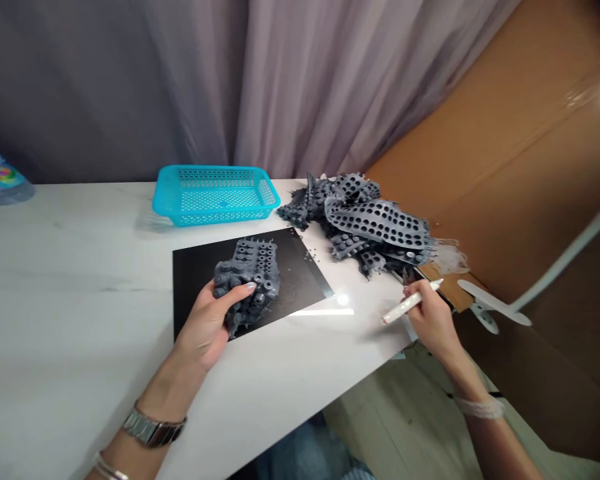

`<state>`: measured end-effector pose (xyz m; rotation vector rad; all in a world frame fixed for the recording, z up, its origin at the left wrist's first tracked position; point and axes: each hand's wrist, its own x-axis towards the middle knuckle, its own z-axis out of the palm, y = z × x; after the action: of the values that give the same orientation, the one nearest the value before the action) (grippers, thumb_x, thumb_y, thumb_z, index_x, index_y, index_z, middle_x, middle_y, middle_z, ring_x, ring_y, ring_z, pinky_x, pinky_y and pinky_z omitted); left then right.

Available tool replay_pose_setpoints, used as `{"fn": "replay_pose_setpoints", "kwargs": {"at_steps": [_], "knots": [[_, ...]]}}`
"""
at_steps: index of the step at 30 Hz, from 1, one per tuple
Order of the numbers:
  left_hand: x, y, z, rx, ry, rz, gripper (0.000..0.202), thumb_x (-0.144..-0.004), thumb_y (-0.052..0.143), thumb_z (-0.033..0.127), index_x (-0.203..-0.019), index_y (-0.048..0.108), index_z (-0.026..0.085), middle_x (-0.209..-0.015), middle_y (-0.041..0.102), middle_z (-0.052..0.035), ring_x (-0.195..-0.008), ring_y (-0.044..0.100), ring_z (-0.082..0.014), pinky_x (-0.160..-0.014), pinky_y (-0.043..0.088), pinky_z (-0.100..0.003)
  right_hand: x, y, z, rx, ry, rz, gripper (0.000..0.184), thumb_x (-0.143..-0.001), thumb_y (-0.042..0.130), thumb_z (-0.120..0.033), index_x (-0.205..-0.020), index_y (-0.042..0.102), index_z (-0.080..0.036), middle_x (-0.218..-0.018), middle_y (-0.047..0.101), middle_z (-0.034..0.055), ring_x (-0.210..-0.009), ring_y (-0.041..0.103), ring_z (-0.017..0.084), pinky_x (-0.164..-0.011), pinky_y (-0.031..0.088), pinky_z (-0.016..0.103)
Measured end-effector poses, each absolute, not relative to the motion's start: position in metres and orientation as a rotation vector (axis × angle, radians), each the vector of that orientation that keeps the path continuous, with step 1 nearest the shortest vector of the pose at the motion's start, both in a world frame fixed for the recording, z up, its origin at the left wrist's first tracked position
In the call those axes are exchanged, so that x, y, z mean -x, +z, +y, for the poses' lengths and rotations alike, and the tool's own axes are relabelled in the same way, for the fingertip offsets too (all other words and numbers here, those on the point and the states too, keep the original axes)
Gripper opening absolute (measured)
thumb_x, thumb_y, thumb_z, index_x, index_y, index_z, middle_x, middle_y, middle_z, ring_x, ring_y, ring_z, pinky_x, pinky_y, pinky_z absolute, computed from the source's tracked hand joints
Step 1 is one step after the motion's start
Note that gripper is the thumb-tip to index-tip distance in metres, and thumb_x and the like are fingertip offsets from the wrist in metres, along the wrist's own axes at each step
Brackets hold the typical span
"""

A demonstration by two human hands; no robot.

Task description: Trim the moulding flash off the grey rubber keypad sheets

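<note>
Rubber mat (246,283), probably, below turquoise basket (215,195)

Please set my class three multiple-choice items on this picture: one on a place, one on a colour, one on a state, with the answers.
1. Where is the basket?
A) On the floor
B) On the table, beyond the black sheet
C) On a chair

2. What colour is the basket?
A) Red
B) Yellow
C) Turquoise

3. What is the left hand doing?
A) Lying flat and empty
B) Gripping a gray moulded rubber piece
C) Lifting the basket

Answers:
1. B, it stands past the sheet's far edge.
2. C, its plastic shows turquoise throughout.
3. B, the fingers wrap around the piece.
</note>
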<state>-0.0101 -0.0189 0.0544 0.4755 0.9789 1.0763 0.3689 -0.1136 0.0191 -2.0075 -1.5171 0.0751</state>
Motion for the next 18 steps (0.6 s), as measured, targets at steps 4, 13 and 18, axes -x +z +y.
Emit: {"fn": "replay_pose_setpoints", "kwargs": {"at_steps": [4,13,18], "knots": [[0.011,0.055,-0.021,-0.518,1.076,0.923,0.039,-0.062,0.086,0.015,-0.097,0.069,0.016,-0.09,0.076,-0.004,-0.079,0.072,-0.0155,-0.075,0.059,-0.025,-0.298,0.053,-0.097,1.541,0.92,-1.271,0.02,-0.093,0.048,-0.034,-0.083,0.032,-0.026,-0.079,0.043,-0.0031,-0.054,0.035,0.01,-0.047,0.027,0.023],[0.017,0.058,-0.025,-0.66,1.051,0.846,0.037,-0.066,0.086,0.021,-0.098,0.068,0.018,-0.098,0.075,-0.0025,-0.093,0.069,-0.0168,-0.084,0.055,-0.026,-0.199,0.08,-0.035,1.028,0.845,-2.175,0.036,-0.092,0.059,-0.044,-0.082,0.031,-0.024,-0.075,0.044,-0.0045,-0.061,0.035,0.009,-0.055,0.032,0.022],[0.019,0.063,-0.027,-0.742,1.045,0.833,0.036,-0.072,0.081,0.021,-0.104,0.066,0.019,-0.111,0.072,-0.004,-0.102,0.067,-0.0186,-0.093,0.051,-0.029,-0.201,0.079,-0.025,0.977,0.568,-2.351,0.036,-0.097,0.049,-0.049,-0.08,0.029,-0.024,-0.066,0.039,-0.007,-0.051,0.028,0.007,-0.047,0.025,0.021]]}}
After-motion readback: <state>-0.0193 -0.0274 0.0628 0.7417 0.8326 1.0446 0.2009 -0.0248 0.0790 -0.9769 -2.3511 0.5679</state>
